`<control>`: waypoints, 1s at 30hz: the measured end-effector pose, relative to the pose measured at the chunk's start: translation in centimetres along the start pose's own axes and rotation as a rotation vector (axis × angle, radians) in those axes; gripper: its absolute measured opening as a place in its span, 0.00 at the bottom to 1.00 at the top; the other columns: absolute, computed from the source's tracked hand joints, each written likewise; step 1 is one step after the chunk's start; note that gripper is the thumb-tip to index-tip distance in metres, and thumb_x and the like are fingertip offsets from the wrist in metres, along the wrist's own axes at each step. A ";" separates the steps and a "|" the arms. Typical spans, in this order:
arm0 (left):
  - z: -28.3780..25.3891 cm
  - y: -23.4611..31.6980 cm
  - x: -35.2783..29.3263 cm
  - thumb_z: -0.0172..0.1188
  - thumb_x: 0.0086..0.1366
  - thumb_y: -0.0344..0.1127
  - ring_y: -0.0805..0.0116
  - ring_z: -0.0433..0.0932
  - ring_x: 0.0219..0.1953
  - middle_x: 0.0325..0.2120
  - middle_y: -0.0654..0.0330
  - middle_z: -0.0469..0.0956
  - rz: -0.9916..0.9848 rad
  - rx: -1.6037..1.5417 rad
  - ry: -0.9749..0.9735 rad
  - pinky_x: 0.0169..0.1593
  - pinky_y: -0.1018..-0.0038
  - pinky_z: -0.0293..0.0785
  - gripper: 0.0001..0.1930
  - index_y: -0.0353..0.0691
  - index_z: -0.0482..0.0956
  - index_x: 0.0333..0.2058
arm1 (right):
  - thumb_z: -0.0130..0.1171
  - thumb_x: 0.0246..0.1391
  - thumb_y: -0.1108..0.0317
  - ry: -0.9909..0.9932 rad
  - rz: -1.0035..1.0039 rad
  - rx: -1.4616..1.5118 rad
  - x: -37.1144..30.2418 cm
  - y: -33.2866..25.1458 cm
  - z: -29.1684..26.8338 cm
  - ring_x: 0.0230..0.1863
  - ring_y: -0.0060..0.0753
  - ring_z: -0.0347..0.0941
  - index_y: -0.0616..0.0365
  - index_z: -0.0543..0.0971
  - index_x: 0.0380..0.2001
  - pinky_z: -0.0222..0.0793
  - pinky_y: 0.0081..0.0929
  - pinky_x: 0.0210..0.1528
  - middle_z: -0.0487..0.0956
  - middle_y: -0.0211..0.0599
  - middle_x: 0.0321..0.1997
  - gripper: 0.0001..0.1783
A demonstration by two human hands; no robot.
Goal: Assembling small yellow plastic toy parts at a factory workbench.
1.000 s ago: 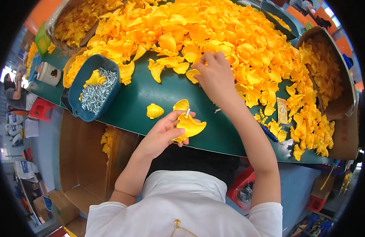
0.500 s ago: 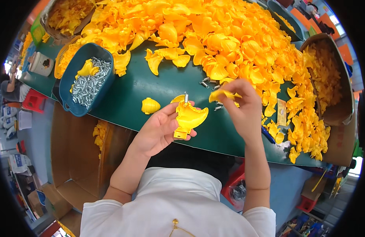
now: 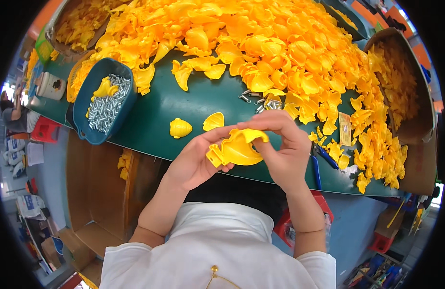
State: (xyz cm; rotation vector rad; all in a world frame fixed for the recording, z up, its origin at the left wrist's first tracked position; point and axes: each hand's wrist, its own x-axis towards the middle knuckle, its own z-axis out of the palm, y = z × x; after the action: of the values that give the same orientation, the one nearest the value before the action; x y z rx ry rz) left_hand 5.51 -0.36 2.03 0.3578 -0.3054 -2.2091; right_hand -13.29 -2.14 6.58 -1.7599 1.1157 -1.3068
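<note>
Both my hands meet in front of me over the near edge of the green table (image 3: 160,103). My left hand (image 3: 189,163) grips a curved, hollow yellow plastic shell (image 3: 238,150) with a small square tab at its left end. Against the shell's upper right, my right hand (image 3: 286,153) pinches a smaller yellow plastic piece (image 3: 254,135), its thumb below and fingers above. The metal spring is hidden from sight here. Just beyond my left hand lie a rounded ribbed yellow part (image 3: 180,128) and a yellow shell half (image 3: 214,121).
A blue basket (image 3: 78,108) at the left holds metal springs and a yellow piece. Loose springs (image 3: 268,103) lie beyond my right hand. A big heap of yellow shells (image 3: 280,48) covers the far side. Blue-handled pliers (image 3: 316,168) and a cardboard box (image 3: 427,130) are at the right.
My right hand has brought its small yellow piece left onto the shell. The shell has turned, so its tab now points left. The spring that stood up from it no longer shows.
</note>
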 end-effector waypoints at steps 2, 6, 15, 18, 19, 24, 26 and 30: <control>-0.4 -0.1 -0.3 0.53 0.62 0.53 0.69 0.75 0.42 0.47 0.56 0.71 0.027 0.209 -0.056 0.41 0.75 0.75 0.33 0.34 0.61 0.57 | 0.55 0.39 0.84 -0.066 -0.078 -0.025 0.6 -0.3 0.3 0.40 0.30 0.73 0.61 0.78 0.30 0.66 0.24 0.45 0.79 0.36 0.33 0.12; -1.1 -0.3 -0.5 0.44 0.63 0.61 0.67 0.73 0.47 0.49 0.55 0.70 0.071 0.214 -0.147 0.46 0.71 0.73 0.36 0.34 0.62 0.56 | 0.57 0.36 0.83 -0.082 -0.035 -0.074 0.5 -1.1 0.1 0.38 0.31 0.72 0.56 0.79 0.30 0.64 0.23 0.39 0.78 0.29 0.32 0.14; 0.3 -0.7 0.0 0.29 0.66 0.62 0.65 0.70 0.53 0.49 0.56 0.71 0.077 0.226 -0.004 0.56 0.67 0.66 0.34 0.37 0.64 0.54 | 0.58 0.28 0.81 -0.201 -0.178 -0.152 1.3 -1.3 0.6 0.35 0.33 0.64 0.51 0.82 0.27 0.62 0.27 0.38 0.74 0.27 0.26 0.17; 0.6 -0.7 -0.1 0.29 0.67 0.62 0.65 0.71 0.52 0.49 0.56 0.71 0.104 0.298 0.013 0.55 0.69 0.67 0.34 0.37 0.65 0.53 | 0.58 0.27 0.81 -0.152 -0.194 -0.214 0.9 -1.2 1.0 0.34 0.33 0.65 0.50 0.83 0.27 0.63 0.26 0.37 0.75 0.27 0.25 0.18; 0.8 -0.7 -0.1 0.29 0.67 0.62 0.66 0.71 0.52 0.48 0.56 0.72 0.116 0.325 0.057 0.54 0.70 0.67 0.34 0.37 0.65 0.53 | 0.58 0.27 0.81 -0.128 -0.194 -0.247 0.8 -1.2 1.1 0.34 0.33 0.65 0.50 0.83 0.27 0.64 0.26 0.37 0.75 0.28 0.25 0.18; 1.5 -1.0 0.0 0.28 0.63 0.67 0.63 0.68 0.54 0.50 0.54 0.69 0.103 0.463 0.206 0.56 0.66 0.65 0.39 0.36 0.63 0.54 | 0.59 0.27 0.81 -0.016 -0.274 -0.343 0.3 -0.9 1.7 0.33 0.35 0.67 0.53 0.81 0.24 0.65 0.28 0.35 0.73 0.31 0.23 0.15; 1.3 -1.2 0.1 0.28 0.63 0.67 0.63 0.69 0.54 0.49 0.55 0.70 0.112 0.447 0.248 0.56 0.66 0.65 0.39 0.36 0.63 0.54 | 0.59 0.27 0.81 0.002 -0.274 -0.334 0.2 -0.7 1.7 0.33 0.36 0.68 0.55 0.81 0.23 0.66 0.28 0.35 0.73 0.31 0.23 0.14; 0.9 -1.2 0.5 0.32 0.67 0.60 0.69 0.72 0.49 0.45 0.58 0.72 0.156 0.367 0.266 0.52 0.71 0.69 0.30 0.39 0.66 0.50 | 0.62 0.28 0.80 -0.008 -0.383 -0.455 0.5 -0.6 1.4 0.32 0.37 0.69 0.56 0.79 0.23 0.66 0.27 0.33 0.73 0.32 0.23 0.12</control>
State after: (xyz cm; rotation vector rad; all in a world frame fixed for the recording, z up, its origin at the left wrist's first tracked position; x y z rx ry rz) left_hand 4.02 0.06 2.39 0.7920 -0.5736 -1.9209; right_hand -11.70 -2.36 6.90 -2.4055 1.1764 -1.3302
